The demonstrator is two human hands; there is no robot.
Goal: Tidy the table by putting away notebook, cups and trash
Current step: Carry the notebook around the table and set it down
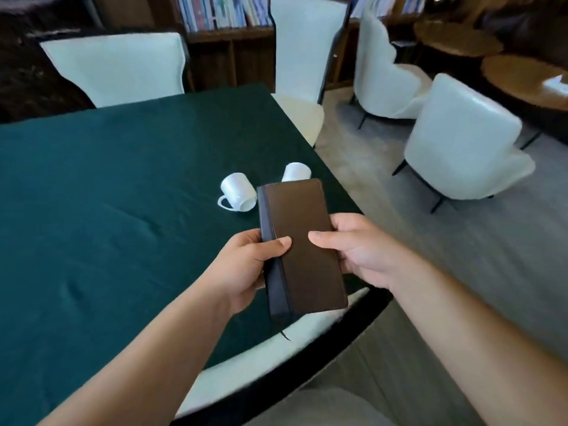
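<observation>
A closed brown notebook [302, 241] with a dark spine and a ribbon hanging from its near end is held above the table's right corner. My left hand [246, 265] grips its spine side, thumb on the cover. My right hand [356, 250] holds the opposite edge, thumb also on the cover. Beyond the notebook, a white mug [238, 192] lies on its side on the dark green tablecloth [107, 195], handle to the left. A second white cup [295, 171] stands just behind the notebook's far edge, partly hidden.
White chairs stand at the table's far side [116, 66] and far right corner [304, 56]; another chair back [276, 348] curves under my arms. Two more white armchairs [461, 142] sit on the grey floor to the right. Bookshelves [221, 13] line the back wall.
</observation>
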